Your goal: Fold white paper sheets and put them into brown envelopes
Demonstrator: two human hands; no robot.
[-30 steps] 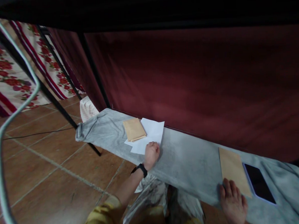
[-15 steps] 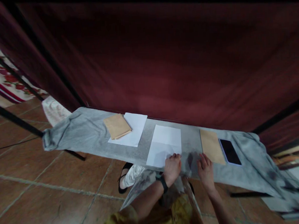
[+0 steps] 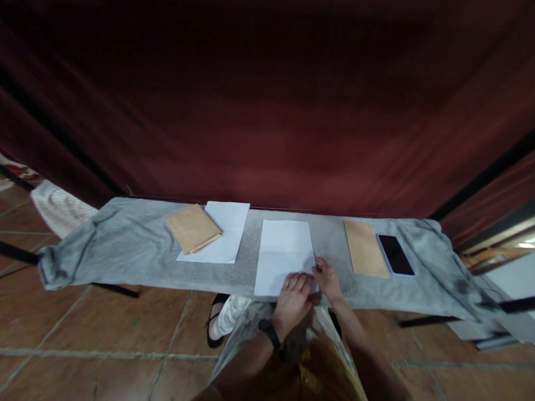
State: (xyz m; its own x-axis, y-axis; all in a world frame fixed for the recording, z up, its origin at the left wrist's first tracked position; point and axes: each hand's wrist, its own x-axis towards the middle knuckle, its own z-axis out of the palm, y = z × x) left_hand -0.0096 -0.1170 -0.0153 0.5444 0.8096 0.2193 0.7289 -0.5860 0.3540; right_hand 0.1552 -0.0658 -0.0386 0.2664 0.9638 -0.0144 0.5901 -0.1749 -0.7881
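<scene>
A white sheet of paper (image 3: 282,247) with a crease across its middle lies on the cloth-covered surface in front of me. My left hand (image 3: 294,296) rests on its lower right part, palm down with the fingers laid out. At the sheet's right edge, my right hand (image 3: 327,279) has its fingers bent and pressed together on the paper; the fingertips are partly hidden. To the right of it lies a flat brown envelope (image 3: 366,249). Further left, a small stack of brown envelopes (image 3: 194,228) sits on top of other white paper (image 3: 233,229).
A phone (image 3: 396,255) with a dark screen lies right of the brown envelope. Grey cloth (image 3: 130,243) covers the narrow surface and bunches at both ends. A dark red curtain (image 3: 262,105) hangs behind, between black metal bars. Tiled floor (image 3: 122,346) shows below.
My right hand has moved left from beside the brown envelope to the sheet's right edge. My left hand stays on the sheet's lower part. The view has shifted slightly.
</scene>
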